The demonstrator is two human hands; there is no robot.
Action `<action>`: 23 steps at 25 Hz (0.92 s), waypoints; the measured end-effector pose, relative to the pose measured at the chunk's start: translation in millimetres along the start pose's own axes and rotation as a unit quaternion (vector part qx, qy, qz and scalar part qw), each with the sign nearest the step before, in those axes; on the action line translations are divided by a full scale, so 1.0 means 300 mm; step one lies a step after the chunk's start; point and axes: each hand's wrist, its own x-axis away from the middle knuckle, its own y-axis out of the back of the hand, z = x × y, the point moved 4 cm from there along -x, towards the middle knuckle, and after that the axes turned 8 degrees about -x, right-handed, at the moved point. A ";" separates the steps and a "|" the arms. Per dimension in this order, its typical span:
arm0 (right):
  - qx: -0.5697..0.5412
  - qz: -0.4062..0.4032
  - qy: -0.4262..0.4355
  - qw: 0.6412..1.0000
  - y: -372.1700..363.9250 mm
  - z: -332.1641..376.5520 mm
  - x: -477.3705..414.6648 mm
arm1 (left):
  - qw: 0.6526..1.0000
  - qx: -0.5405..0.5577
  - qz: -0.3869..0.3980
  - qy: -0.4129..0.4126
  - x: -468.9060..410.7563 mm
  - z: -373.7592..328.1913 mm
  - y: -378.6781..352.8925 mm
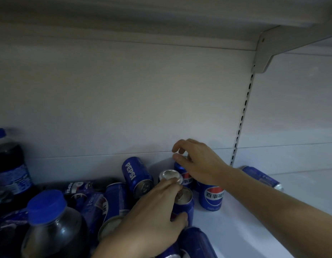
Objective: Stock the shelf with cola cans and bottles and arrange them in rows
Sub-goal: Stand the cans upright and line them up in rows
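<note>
On my head-camera feed, the front can (185, 206) stands upright inside the left hand (152, 211), thumb pressed to its glossy blue side, fingers curled over its silver rim. Just behind it, the rear can (181, 169) sits under the right hand (197, 162), whose bent thumb and forefinger pinch its top, near the matte back panel (124, 99). A labelled can (210, 198) stands just beside both on the smooth white shelf (245, 229). Left of the hands, a heap of tipped cans (116, 200) lies beside a blue-capped bottle (49, 226) of dark cola; a stray can (262, 178) lies on its side to the right.
</note>
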 end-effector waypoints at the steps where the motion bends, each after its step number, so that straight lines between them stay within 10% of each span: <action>1: -0.031 0.030 -0.028 0.999 -0.016 0.027 0.001 | 1.000 0.010 -0.023 0.004 0.005 -0.002 0.008; 6: 0.053 0.214 -0.095 0.971 -0.126 0.069 -0.034 | 0.996 0.015 -0.062 0.065 0.014 0.008 0.032; 11: -0.111 -0.039 -0.151 0.981 0.008 0.049 0.018 | 0.980 0.134 -0.049 0.140 0.030 0.034 0.054; 15: -0.401 -0.213 -0.110 0.884 0.063 0.071 0.075 | 0.902 0.357 -0.132 0.203 0.012 0.027 0.091; 19: -0.583 -0.174 -0.178 0.773 0.018 0.085 0.095 | 0.800 0.541 -0.174 0.193 -0.007 -0.006 0.104; 23: -0.490 -0.006 -0.035 0.871 0.021 0.118 0.105 | 0.755 0.573 -0.283 0.146 0.004 -0.012 0.172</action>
